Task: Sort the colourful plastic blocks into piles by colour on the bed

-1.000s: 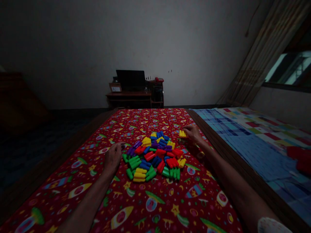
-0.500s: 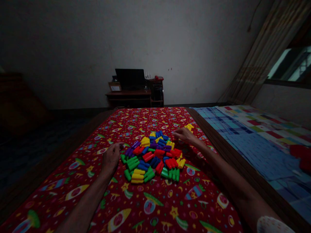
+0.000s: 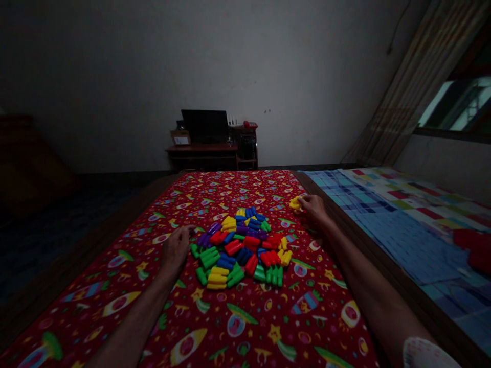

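A loose pile of plastic building blocks (image 3: 233, 248) in red, yellow, blue, green and purple lies on the red patterned cloth. My right hand (image 3: 313, 205) is beyond the pile's right side, its fingers closed on a yellow block (image 3: 295, 203). Whether more than one yellow piece is there I cannot make out. At the pile's left edge my left hand (image 3: 176, 248) rests on the cloth, fingers loosely bent with one reaching out toward the purple blocks (image 3: 209, 235). Nothing shows in it.
The cloth (image 3: 238, 327) covers a long surface with dark brown borders. To the right lie blue checked bedding (image 3: 391, 225) and a red item (image 3: 473, 250). Against the far wall stands a desk (image 3: 203, 149) with a monitor (image 3: 205, 125) and a small box (image 3: 180, 137).
My right hand has moved right and away from the pile to the separate yellow blocks. A yellow piece at the pile's upper right is gone from there. My left hand has stayed put.
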### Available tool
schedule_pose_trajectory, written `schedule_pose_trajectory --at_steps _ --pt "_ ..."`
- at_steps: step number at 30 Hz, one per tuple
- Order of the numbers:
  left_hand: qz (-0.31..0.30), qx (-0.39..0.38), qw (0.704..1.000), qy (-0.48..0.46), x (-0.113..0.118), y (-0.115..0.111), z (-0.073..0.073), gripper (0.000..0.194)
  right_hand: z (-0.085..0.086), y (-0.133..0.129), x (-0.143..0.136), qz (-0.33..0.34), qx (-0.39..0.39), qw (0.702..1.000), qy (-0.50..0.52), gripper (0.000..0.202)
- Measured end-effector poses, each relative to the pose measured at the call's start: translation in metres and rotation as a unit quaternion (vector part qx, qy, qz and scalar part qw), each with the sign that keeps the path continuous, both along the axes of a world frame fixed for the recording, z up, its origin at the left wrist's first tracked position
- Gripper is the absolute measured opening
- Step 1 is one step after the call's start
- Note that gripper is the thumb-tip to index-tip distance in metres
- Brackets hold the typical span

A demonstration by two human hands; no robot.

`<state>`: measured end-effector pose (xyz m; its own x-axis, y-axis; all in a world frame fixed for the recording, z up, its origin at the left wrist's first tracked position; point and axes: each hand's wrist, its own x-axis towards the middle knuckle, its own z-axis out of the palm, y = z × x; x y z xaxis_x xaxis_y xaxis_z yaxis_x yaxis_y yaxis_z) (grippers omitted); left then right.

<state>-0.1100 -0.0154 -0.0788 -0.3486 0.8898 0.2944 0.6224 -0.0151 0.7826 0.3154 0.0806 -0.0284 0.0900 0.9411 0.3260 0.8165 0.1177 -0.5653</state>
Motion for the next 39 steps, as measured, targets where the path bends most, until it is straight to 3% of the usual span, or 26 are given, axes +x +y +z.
schedule_pose_trajectory --at_steps 3,6,10,12,15,18,21,23,26,32,39 --pt "0.001 -0.003 1.000 0.000 0.002 -0.001 0.003 0.046 -0.012 0.007 0.019 -0.076 -0.022 0.996 0.028 0.037" --pt "0.004 -0.003 1.000 0.003 0.005 -0.004 0.007 0.044 -0.021 0.007 0.025 -0.094 -0.048 0.994 0.015 0.038" --pt "0.004 -0.007 1.000 0.004 0.007 -0.005 0.010 0.044 -0.012 0.000 0.016 -0.098 0.013 0.993 -0.069 0.042" --pt "0.001 -0.007 1.000 0.002 0.006 -0.004 0.009 0.044 0.002 -0.004 0.005 -0.058 0.036 0.993 -0.099 0.039" --pt "-0.004 0.000 1.000 -0.001 0.005 -0.003 0.006 0.044 0.027 -0.016 -0.021 0.110 -0.046 0.985 -0.128 0.031" --pt "-0.004 0.004 1.000 0.000 0.005 -0.003 0.005 0.046 0.040 -0.036 -0.049 0.290 -0.205 0.916 -0.185 0.021" --pt "-0.001 0.000 1.000 0.004 0.006 -0.004 0.006 0.046 0.041 -0.057 -0.067 0.378 -0.264 0.862 -0.208 0.018" --pt "0.002 -0.001 1.000 0.006 0.006 -0.004 0.007 0.046 0.039 -0.067 -0.070 0.390 -0.271 0.856 -0.202 0.031" --pt "0.000 0.003 1.000 0.003 0.006 -0.004 0.007 0.046 0.039 -0.071 -0.067 0.369 -0.258 0.870 -0.198 0.049" --pt "-0.006 0.001 1.000 0.004 0.006 -0.005 0.006 0.046 0.034 -0.068 -0.066 0.369 -0.315 0.859 -0.165 0.043" --pt "-0.011 0.007 1.000 0.004 0.004 -0.004 0.005 0.049 0.023 -0.050 -0.056 0.403 -0.308 0.860 -0.049 0.040"
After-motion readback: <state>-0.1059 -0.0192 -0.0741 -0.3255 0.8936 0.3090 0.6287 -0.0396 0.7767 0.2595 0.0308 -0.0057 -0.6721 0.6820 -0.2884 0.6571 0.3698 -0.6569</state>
